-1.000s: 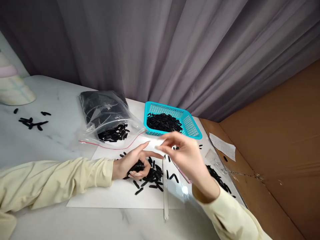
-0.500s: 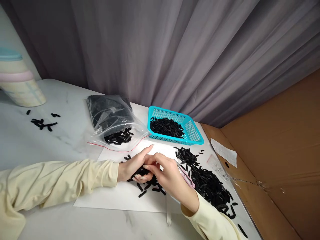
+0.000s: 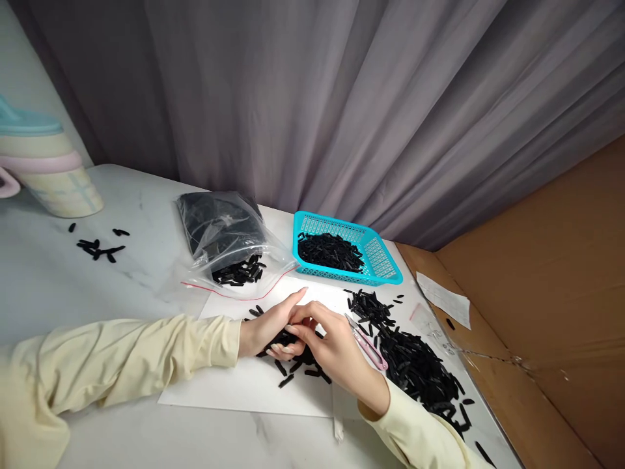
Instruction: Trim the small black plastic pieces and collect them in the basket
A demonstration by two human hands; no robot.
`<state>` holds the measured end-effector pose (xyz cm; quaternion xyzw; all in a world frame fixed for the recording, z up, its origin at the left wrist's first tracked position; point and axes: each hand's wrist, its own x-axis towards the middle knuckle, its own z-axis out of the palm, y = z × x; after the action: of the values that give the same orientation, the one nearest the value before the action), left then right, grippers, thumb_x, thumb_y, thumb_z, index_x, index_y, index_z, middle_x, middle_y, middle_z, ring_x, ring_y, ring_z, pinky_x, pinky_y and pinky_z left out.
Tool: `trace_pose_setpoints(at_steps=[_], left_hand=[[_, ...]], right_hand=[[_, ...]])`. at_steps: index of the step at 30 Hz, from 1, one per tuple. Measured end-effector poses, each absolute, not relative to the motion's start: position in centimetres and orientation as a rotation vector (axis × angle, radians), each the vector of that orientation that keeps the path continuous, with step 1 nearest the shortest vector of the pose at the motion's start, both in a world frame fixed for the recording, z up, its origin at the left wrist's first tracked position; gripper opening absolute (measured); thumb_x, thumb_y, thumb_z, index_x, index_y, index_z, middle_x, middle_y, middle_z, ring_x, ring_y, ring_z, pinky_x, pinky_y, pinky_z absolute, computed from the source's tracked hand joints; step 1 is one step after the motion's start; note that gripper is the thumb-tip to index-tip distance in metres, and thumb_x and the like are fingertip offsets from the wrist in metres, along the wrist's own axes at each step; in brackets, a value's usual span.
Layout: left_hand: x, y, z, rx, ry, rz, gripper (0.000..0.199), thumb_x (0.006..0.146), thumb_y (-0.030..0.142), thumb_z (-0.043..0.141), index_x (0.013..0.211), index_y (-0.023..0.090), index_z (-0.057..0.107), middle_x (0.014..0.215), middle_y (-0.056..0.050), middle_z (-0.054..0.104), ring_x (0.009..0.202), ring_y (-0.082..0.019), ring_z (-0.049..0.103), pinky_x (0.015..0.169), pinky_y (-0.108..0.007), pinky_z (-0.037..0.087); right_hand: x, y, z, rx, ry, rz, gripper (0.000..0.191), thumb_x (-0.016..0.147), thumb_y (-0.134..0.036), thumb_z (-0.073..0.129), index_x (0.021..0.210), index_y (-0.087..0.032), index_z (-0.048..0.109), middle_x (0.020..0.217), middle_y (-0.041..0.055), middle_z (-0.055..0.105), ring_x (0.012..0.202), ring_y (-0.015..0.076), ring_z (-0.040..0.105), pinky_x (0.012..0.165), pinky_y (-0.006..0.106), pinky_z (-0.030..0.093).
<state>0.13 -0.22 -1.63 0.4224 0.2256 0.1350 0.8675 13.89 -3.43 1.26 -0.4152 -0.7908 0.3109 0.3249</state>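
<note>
Low over a white sheet (image 3: 190,391), my two hands meet. My left hand (image 3: 267,327) is turned palm inward, fingers curled round a few small black strips (image 3: 282,338) and thumb raised. Against its fingers, my right hand (image 3: 331,335) is closed, thumb and forefinger pinched together; whatever sits in that pinch is hidden. More loose black strips (image 3: 312,372) lie on the sheet under and in front of the hands. Just beyond my right wrist rest pink-handled snips (image 3: 374,352), partly among a big heap of black strips (image 3: 420,368).
Behind the hands, a clear zip bag (image 3: 222,228) holds black strips, beside a blue basket (image 3: 385,264) of them. A cup (image 3: 63,189) and scattered strips (image 3: 100,249) are at left. A paper slip (image 3: 444,299) lies by the cardboard (image 3: 547,293) at right.
The whole view has shifted slightly, so everything appears a little further right and lower. Both hands keep nearly the same pose, the right still pinching against the left.
</note>
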Motion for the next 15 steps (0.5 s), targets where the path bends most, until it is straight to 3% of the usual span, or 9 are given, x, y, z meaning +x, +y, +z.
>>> trace_pose_setpoints(at_steps=[3, 8, 15], left_hand=[[0.0, -0.5, -1.2, 0.945, 0.537, 0.302, 0.053, 0.086, 0.066, 0.022, 0.071, 0.019, 0.042, 0.033, 0.007, 0.036, 0.024, -0.006, 0.017, 0.025, -0.015, 0.012], [-0.2, -1.0, -0.6, 1.006, 0.564, 0.361, 0.025, 0.087, 0.044, 0.046, 0.089, 0.020, 0.046, 0.036, 0.012, 0.035, 0.027, -0.004, 0.016, 0.028, -0.013, 0.014], [-0.4, -1.1, -1.1, 1.238, 0.481, 0.259, 0.038, 0.090, 0.037, 0.046, 0.120, 0.014, 0.048, 0.041, 0.011, 0.041, 0.030, -0.005, 0.022, 0.030, -0.015, 0.017]], right_hand=[[14.7, -3.5, 1.6, -1.137, -1.950, 0.927, 0.008, 0.084, -0.019, 0.056, 0.076, -0.019, 0.059, 0.074, 0.0016, 0.066, 0.065, 0.0144, 0.060, 0.064, 0.026, 0.046], [16.5, -4.5, 1.6, -1.230, -1.645, 1.224, 0.017, 0.078, -0.034, 0.066, 0.076, -0.018, 0.060, 0.070, 0.0025, 0.067, 0.062, 0.0143, 0.062, 0.056, 0.024, 0.048], [18.3, -7.4, 0.5, -1.267, -1.353, 1.366, 0.021, 0.072, -0.035, 0.073, 0.078, -0.017, 0.063, 0.070, 0.0029, 0.068, 0.057, 0.0111, 0.060, 0.052, 0.022, 0.049]])
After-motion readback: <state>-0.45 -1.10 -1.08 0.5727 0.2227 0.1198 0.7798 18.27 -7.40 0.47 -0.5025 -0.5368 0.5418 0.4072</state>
